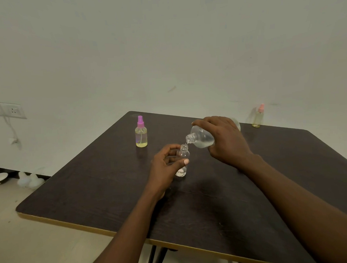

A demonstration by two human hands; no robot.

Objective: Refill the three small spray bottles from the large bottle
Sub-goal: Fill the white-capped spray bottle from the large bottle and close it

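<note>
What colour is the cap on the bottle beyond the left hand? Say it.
Purple cap; head view.

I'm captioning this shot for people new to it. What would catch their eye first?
The pour at mid-table: the right hand tips the large bottle, its open mouth just above the neck of the uncapped small bottle that the left hand holds upright on the dark table. Then the purple-capped spray bottle of yellowish liquid standing far left, and the pink-capped spray bottle at the far right edge.
</note>
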